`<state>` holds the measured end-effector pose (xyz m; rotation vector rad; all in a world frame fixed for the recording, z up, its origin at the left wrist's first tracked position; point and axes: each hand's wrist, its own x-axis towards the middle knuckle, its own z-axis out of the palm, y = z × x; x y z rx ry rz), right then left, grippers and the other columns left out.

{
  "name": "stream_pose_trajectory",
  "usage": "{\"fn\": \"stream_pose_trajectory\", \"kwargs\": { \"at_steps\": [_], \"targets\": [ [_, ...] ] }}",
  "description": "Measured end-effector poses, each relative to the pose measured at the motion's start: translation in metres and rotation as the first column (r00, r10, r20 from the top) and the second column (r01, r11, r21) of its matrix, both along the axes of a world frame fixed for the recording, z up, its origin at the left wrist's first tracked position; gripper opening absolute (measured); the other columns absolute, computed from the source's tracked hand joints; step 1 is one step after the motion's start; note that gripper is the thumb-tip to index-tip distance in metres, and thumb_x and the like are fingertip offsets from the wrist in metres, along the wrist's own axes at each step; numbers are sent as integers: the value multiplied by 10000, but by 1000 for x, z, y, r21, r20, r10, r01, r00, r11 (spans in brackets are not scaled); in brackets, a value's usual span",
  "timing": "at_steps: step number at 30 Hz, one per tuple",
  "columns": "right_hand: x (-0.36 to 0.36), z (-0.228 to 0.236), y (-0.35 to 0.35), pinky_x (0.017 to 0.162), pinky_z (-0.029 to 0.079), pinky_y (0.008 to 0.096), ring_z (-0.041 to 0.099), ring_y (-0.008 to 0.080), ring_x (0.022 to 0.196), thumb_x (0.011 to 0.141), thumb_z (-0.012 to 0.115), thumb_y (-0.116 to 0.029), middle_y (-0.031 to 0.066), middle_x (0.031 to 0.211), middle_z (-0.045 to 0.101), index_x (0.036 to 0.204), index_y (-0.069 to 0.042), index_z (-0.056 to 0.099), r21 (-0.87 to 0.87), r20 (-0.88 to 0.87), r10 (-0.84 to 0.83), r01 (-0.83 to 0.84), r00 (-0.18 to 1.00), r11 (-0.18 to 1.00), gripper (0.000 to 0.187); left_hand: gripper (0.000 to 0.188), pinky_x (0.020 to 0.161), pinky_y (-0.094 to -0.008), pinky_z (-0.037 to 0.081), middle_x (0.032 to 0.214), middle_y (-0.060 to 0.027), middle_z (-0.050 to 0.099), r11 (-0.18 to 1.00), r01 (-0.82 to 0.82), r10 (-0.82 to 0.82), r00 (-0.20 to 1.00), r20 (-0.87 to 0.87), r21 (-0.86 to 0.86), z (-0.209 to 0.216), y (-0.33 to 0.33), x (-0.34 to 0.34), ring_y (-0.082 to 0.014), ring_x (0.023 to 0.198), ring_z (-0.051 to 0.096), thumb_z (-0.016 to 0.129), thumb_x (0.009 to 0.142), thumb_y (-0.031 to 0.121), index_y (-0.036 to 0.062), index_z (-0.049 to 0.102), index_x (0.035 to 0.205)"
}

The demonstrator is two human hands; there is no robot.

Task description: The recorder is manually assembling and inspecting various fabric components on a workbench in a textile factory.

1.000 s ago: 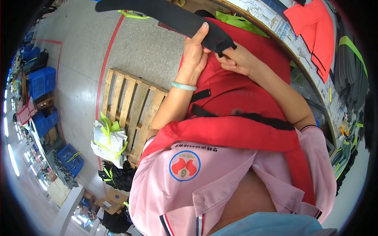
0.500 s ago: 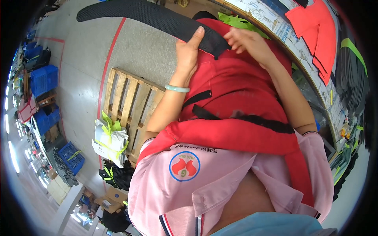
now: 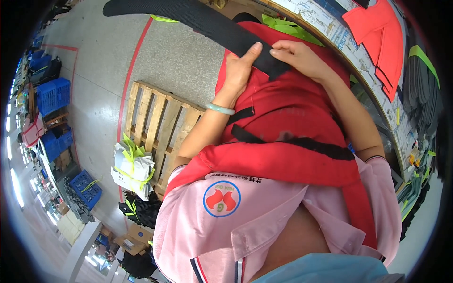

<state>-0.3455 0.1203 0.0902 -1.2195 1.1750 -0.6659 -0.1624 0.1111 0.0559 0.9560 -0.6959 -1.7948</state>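
Observation:
A long, curved strip of black mesh fabric stretches from the upper left to my lap, over my red apron. My left hand, with a pale green bangle on its wrist, is closed on the strip near its close end, thumb on top and fingers hidden beneath. At the end of the strip, my right hand pinches the fabric between thumb and fingers. Its fingertips are partly out of sight against the black cloth.
To the right a worktable carries red fabric pieces and a stack of dark grey pieces. Bright green strips lie by the table edge. A wooden pallet and a white bundle sit on the floor at left, blue crates farther off.
My left hand and the strip have shifted right and slightly down. My right hand's fingers have closed onto the strip's end. A bit of bright green now shows below the strip's far part.

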Motion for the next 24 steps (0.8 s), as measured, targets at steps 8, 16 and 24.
{"fn": "stream_pose_trajectory", "kwargs": {
  "at_steps": [8, 16, 24],
  "targets": [
    [21, -23, 9, 627, 466, 299, 578, 135, 681, 937, 549, -197, 98, 739, 605, 902, 14, 567, -311, -112, -201, 158, 973, 937, 215, 157, 446, -290, 478, 761, -98, 637, 917, 368, -332, 918, -218, 152, -2, 9, 7, -189, 540, 595, 628, 902, 119, 11, 579, 1006],
    [22, -5, 3, 647, 430, 244, 503, 73, 691, 940, 553, -174, 21, 733, 561, 904, -8, 576, -334, -232, -202, 117, 952, 935, 171, 112, 428, -215, 324, 594, 6, 539, 730, 668, -625, 738, -254, 146, 1, 19, 6, -64, 489, 463, 689, 845, 113, 22, 625, 832],
    [-22, 47, -24, 632, 404, 306, 477, 175, 643, 900, 585, -253, 73, 682, 509, 836, -43, 576, -383, -424, 116, -294, 898, 876, 220, 335, 902, -327, 455, 1037, -85, 637, 434, 505, 295, 702, 648, -746, 82, -21, 24, -234, 1026, 583, 772, 738, 118, 41, 650, 1041]
  ]
}}
